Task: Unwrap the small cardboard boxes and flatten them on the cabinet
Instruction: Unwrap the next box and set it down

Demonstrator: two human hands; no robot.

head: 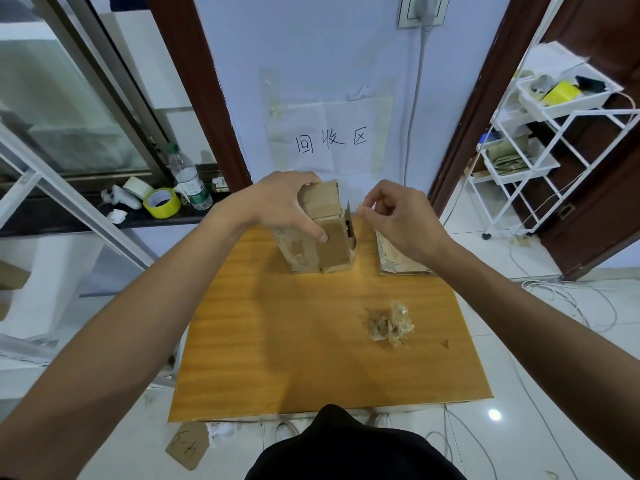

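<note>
Pale blue wall at the back w/ 1 paper sign (332,140) taped up, three handwritten characters on it. Below it, centre frame, 1 orange-brown wooden counter (294,341).

On the counter: 2 cardboard boxes and 1 tape wad.
- 1 upright box (334,251) stands on end near the far edge, centre. A flap (347,211) sticks up at its top right corner.
- 1 flat box (391,263) lies to the right of it, near but apart, partly hidden under the right wrist.
- 1 tape wad (389,323), clear and crumpled, sits lower right of centre, well apart from both boxes.

2 hands are in view. The left hand (284,202) grips the upright box from the top left, fingers over the top, thumb across the front face. The right hand (398,220) hovers just beside the flap, fingers curled, thumb and forefinger tips pinched together. Can't tell if anything is between them, too small.

Left of frame, a dark sill (86,216) carries 1 yellow tape roll (162,202) and 1 plastic bottle (188,178) w/ a green cap, plus some white scraps. Right of frame, 1 white rack (554,133) w/ trays. Lower left on the floor, 1 cardboard tag (187,448).
</note>
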